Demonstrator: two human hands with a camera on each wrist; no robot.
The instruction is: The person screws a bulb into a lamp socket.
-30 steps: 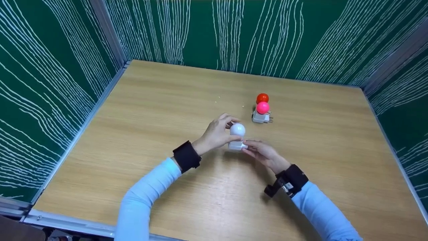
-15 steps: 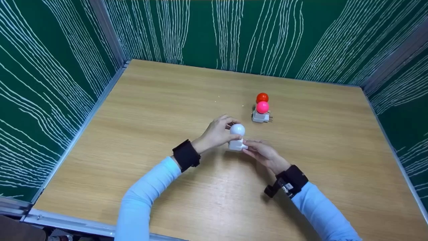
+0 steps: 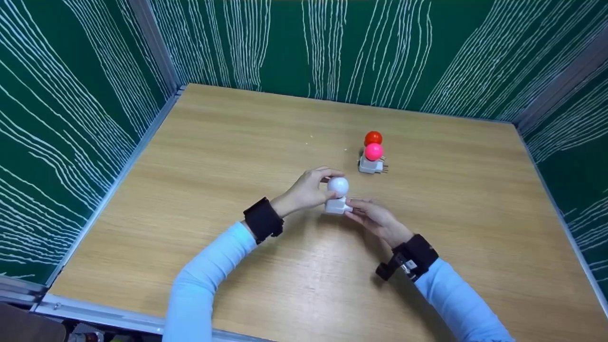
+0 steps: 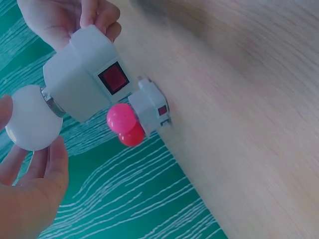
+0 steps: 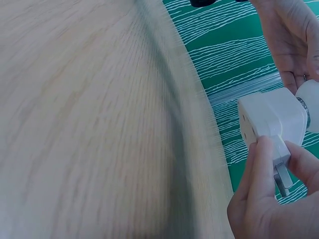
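My left hand (image 3: 306,189) holds a round white light bulb (image 3: 338,185) between thumb and fingers. The bulb stands upright on a white plug-in lamp socket (image 3: 336,206), and a strip of its metal base shows at the joint in the left wrist view. My right hand (image 3: 378,222) pinches the plug end of this socket (image 5: 274,117), with metal prongs (image 5: 282,178) sticking out past the fingers in the right wrist view. A dark red square switch (image 4: 114,78) is on the socket's side. Both hands are just above the table.
Farther back on the wooden table (image 3: 228,142), a pink bulb (image 3: 374,152) sits on another white socket (image 3: 370,166) with prongs pointing right. A red bulb (image 3: 373,137) stands right behind it, its base hidden. Green walls (image 3: 285,57) with white lines enclose the table.
The left thumb has shifted from the bulb's lower part onto its globe, and the left wrist has turned slightly. The right hand and the socket have stayed in place.
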